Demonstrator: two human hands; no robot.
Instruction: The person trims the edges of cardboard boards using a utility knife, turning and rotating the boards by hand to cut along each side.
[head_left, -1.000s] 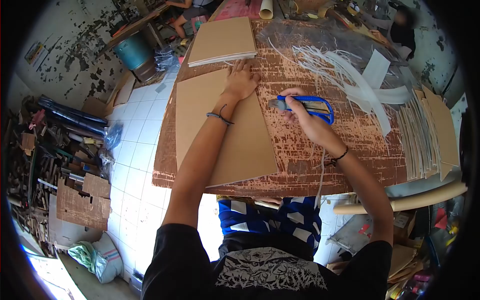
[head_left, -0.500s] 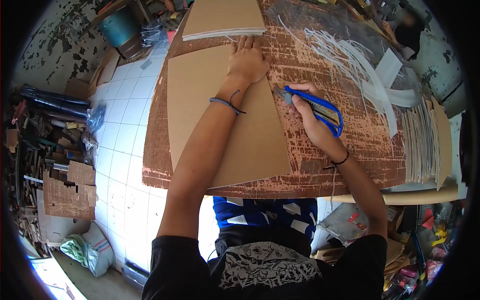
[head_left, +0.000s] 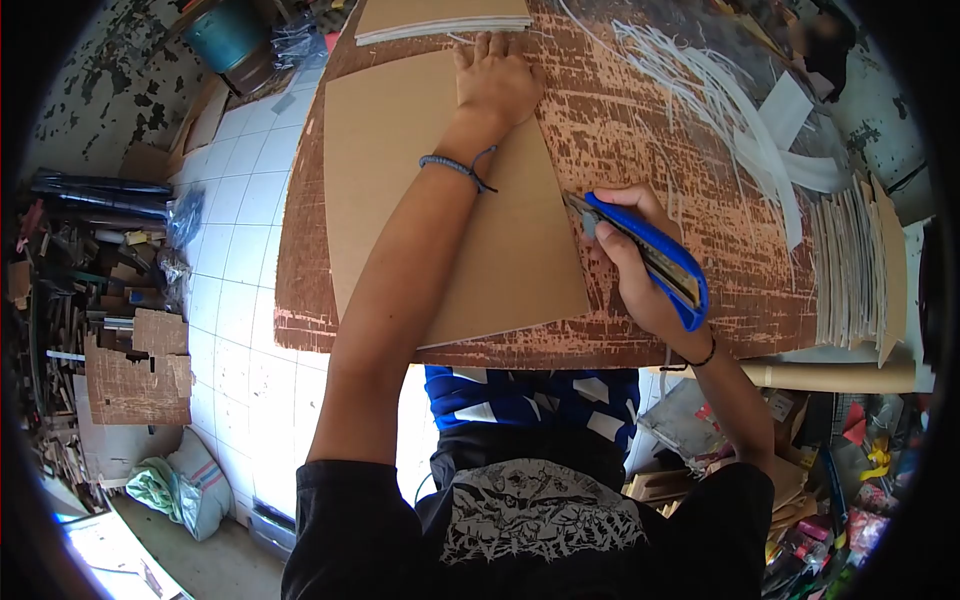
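Patchy, peeling left wall (head_left: 115,85) and right wall (head_left: 890,115); white-tiled floor (head_left: 235,250) left of the scuffed brown desk (head_left: 303,290), brightly lit toward the near side; blue-green drum (head_left: 222,42) at upper left; scrap pile (head_left: 75,340) along the left; pale sack (head_left: 205,492) below.

I looked from a single camera on my head, facing forward and steeply down, near enough to take in my left hand (head_left: 497,85), right hand (head_left: 640,262) and shirt (head_left: 540,505), the table's (head_left: 750,290) near edge crossing below mid-view.
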